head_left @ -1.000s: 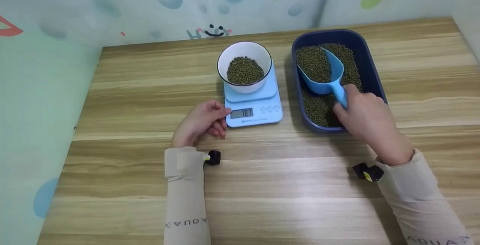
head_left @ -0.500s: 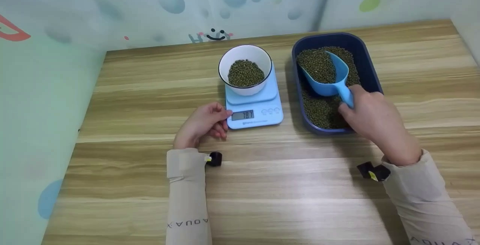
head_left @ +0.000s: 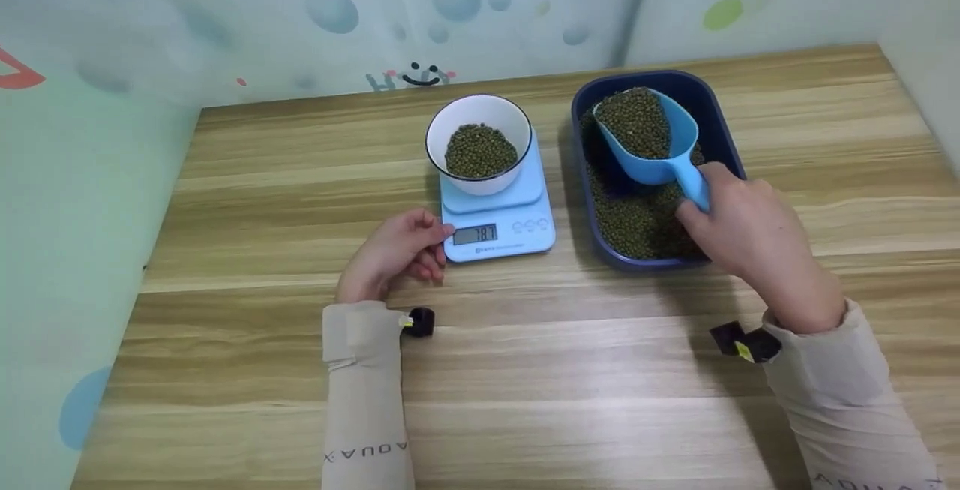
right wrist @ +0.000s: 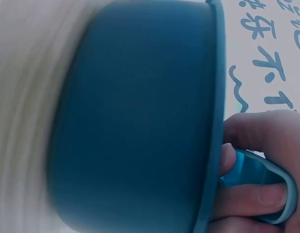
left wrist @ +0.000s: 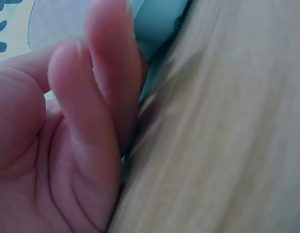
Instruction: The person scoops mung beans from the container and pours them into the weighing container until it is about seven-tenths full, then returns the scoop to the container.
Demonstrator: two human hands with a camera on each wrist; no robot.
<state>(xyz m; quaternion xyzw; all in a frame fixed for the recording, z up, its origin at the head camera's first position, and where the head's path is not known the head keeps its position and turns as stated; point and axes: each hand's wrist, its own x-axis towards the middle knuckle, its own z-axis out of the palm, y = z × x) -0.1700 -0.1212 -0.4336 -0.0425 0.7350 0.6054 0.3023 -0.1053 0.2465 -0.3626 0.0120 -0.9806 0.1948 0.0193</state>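
Note:
A blue scoop [head_left: 651, 167] heaped with mung beans is raised above the beans in the dark blue tub [head_left: 579, 167]. My right hand [head_left: 761, 235] grips its handle, fingers wrapped round it in the right wrist view. A white dark-rimmed bowl [head_left: 487, 184] holding mung beans [head_left: 480, 151] stands on a light blue kitchen scale [head_left: 517, 238], whose display [head_left: 475, 234] appears to read 78.7. At the scale's front left edge, my left hand [head_left: 394, 250] has its thumb on the edge and its fingers curled alongside. Where those fingertips meet the scale is partly hidden.
The wooden table [head_left: 525, 400] carries the scale and, to its right, the tub. A printed wall covering [head_left: 525, 32] runs along the back edge and left side. Black wrist cameras [head_left: 418, 322] sit on both sleeves.
The scoop, full of beans, has risen out of the bean pile and moved slightly right relative to the tub. My left hand stays at the scale, and the bowl stays in place.

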